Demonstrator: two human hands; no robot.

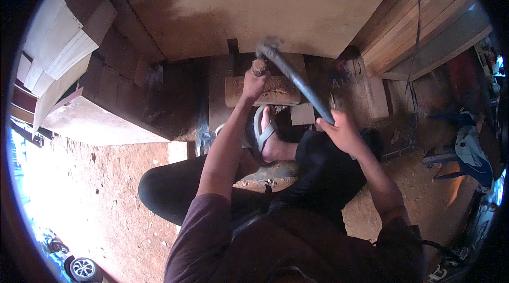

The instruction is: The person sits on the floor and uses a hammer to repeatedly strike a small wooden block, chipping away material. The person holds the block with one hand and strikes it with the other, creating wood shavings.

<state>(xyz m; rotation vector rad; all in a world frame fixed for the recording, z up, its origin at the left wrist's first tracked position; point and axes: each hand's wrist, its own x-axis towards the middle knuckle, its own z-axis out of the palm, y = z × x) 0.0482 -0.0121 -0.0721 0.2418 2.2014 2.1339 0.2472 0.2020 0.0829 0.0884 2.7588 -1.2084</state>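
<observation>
My right hand is wrapped round the lower end of a hammer with a long blue-grey handle. The hammer's head is blurred and appears just above the round, frayed wooden top of a tool handle. Whether the two touch, I cannot tell. That tool stands upright in my closed left hand; it looks like a chisel, but its lower part is hidden. Beneath the fist lies a thick wooden block. My sandalled foot rests close to its near side.
A large wooden panel spans the far side. Stacked planks fill the far right, and pale boards lean at the left. A small wood piece lies by my foot. Bare earth shows at the near left.
</observation>
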